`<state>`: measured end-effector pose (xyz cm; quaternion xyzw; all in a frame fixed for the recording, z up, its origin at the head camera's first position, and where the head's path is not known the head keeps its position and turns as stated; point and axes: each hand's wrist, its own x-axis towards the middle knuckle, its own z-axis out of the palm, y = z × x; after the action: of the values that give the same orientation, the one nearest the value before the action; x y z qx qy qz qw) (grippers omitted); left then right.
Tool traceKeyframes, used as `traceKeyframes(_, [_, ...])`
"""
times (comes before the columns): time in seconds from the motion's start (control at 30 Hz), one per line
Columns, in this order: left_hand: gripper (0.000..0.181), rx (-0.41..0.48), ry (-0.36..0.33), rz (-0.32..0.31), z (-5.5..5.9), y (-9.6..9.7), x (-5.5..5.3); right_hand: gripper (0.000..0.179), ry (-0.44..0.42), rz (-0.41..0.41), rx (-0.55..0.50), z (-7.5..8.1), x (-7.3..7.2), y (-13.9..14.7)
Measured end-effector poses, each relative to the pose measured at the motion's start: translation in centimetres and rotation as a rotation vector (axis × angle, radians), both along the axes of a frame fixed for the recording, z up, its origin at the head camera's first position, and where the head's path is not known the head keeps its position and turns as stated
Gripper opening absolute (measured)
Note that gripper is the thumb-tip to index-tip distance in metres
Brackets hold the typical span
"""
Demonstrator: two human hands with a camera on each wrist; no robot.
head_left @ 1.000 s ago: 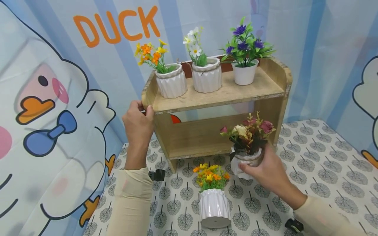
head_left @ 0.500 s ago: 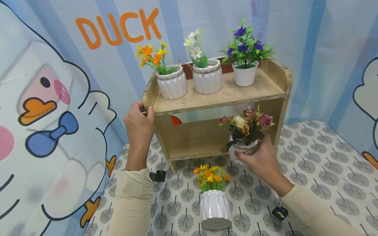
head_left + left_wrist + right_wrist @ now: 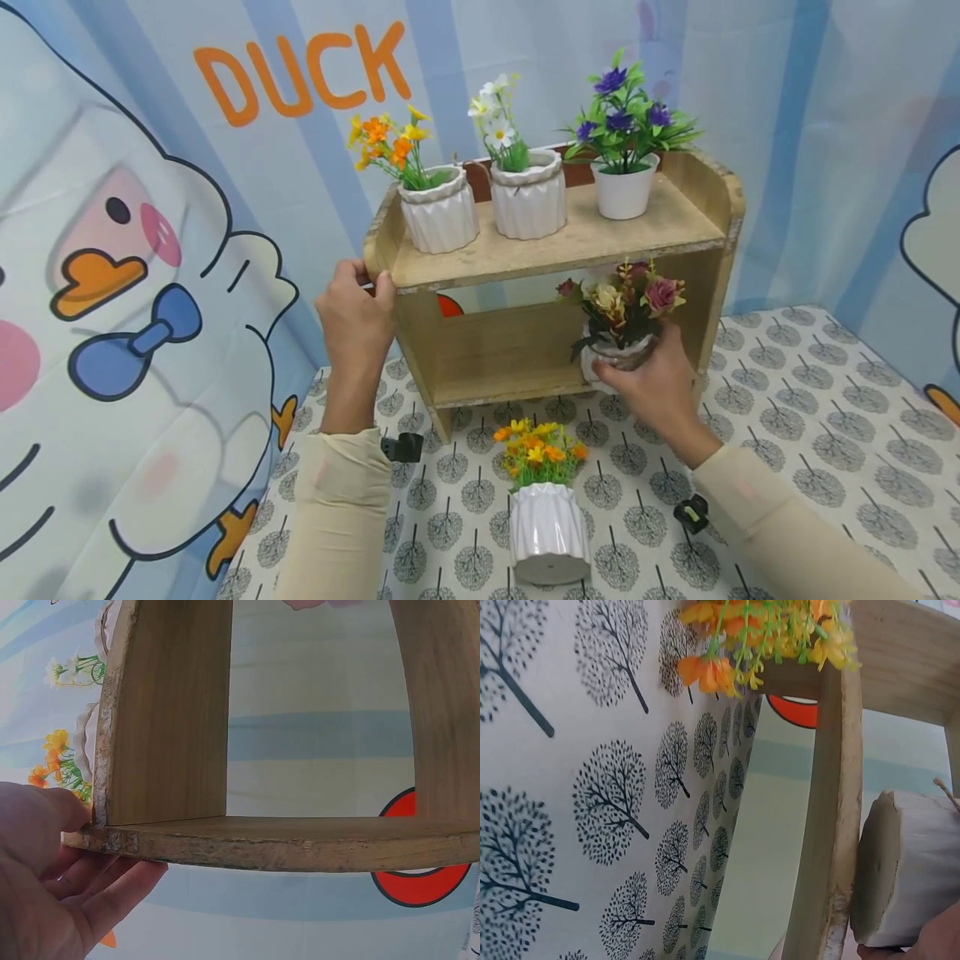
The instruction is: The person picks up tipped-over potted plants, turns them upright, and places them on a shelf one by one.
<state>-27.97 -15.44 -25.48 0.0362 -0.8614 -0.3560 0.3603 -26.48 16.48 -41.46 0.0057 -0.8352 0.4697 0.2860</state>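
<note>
My left hand (image 3: 354,329) grips the upper left corner of a small wooden shelf (image 3: 540,268), thumb on the front edge and fingers around the outside of its side panel (image 3: 300,849). In my right hand (image 3: 663,385) is a white ceramic flowerpot (image 3: 922,862) with pink and cream artificial roses (image 3: 626,302). My thumb and fingers wrap around the pot at the shelf's right half. The right wrist view shows its flat base close over the front edge of the lower board (image 3: 832,847). Part of the pot is hidden behind my hand.
On the top board stand a pot of orange flowers (image 3: 441,215), a pot of white daisies (image 3: 529,200) and a plain pot of purple flowers (image 3: 624,192). Another white pot (image 3: 550,529) with yellow-orange flowers lies on its side on the tree-print cloth (image 3: 817,433) in front.
My right hand has carried the rose flowerpot forward and slightly up and left, from in front of the shelf to its lower opening. My left hand keeps its grip on the shelf.
</note>
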Motion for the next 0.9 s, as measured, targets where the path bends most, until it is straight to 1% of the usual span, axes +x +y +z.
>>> traceKeyframes(0.27, [0.028, 0.012, 0.000, -0.006, 0.1, 0.0, -0.1, 0.097, -0.021, -0.015, -0.032, 0.3, -1.7, -0.1])
traceKeyframes(0.43, [0.029, 0.013, -0.007, -0.011, 0.1, 0.1, -0.1, 0.096, -0.065, -0.038, -0.053, 0.2, -2.4, -0.1])
traceKeyframes(0.67, [0.028, 0.015, 0.000, -0.011, 0.0, -0.1, -0.1, 0.099, -0.035, -0.035, -0.082, -0.2, -3.5, -0.4])
traceKeyframes(0.9, [0.029, 0.011, 0.009, -0.011, 0.0, -0.1, 0.0, 0.102, -0.052, -0.055, -0.087, -0.7, -4.3, -0.5])
